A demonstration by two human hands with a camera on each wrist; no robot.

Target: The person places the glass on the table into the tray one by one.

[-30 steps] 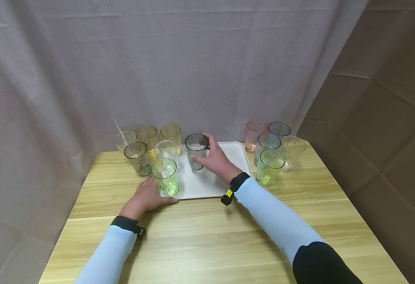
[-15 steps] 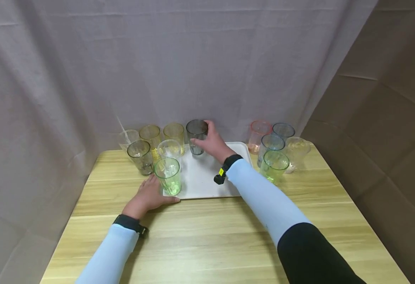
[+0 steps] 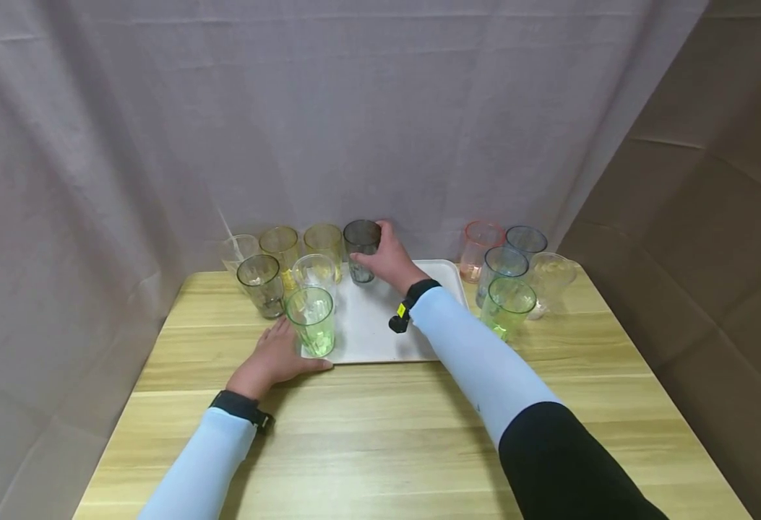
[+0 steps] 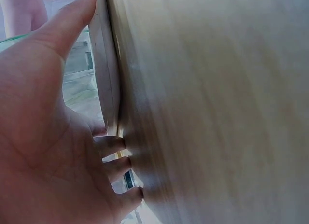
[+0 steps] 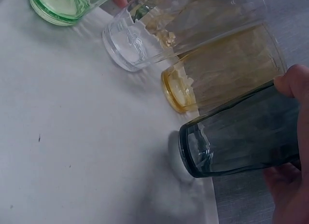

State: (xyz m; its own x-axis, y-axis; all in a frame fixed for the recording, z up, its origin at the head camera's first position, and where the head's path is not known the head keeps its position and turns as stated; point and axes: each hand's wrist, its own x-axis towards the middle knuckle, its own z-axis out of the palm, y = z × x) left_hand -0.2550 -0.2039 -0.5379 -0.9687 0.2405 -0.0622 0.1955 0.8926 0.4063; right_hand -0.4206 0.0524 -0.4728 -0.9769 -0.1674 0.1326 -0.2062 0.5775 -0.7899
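My right hand [image 3: 393, 261] grips a dark grey tumbler [image 3: 361, 249] near its rim, at the back of a white tray [image 3: 380, 328]. In the right wrist view the base of this tumbler [image 5: 241, 137] is close to the tray's edge; I cannot tell whether it touches. Beside it stand an amber tumbler [image 5: 227, 69], a clear tumbler [image 5: 145, 45] and a green tumbler [image 3: 315, 328], in a line along the tray's left side. My left hand [image 3: 274, 360] rests at the tray's front left corner, thumb along the front edge, other fingers extended on the left side.
Left of the tray stand another grey tumbler [image 3: 263, 289], an amber one [image 3: 280, 249] and a clear glass [image 3: 237, 253]. To the right are a pink tumbler [image 3: 482, 249], two blue ones, a green one [image 3: 509, 307] and a clear glass [image 3: 552, 278]. A curtain [image 3: 380, 130] hangs behind the table.
My right hand has carried the grey tumbler from mid-tray to the back, beside the amber one, then nearly stopped. My left hand has stayed at the tray's corner. The view shifted slightly.
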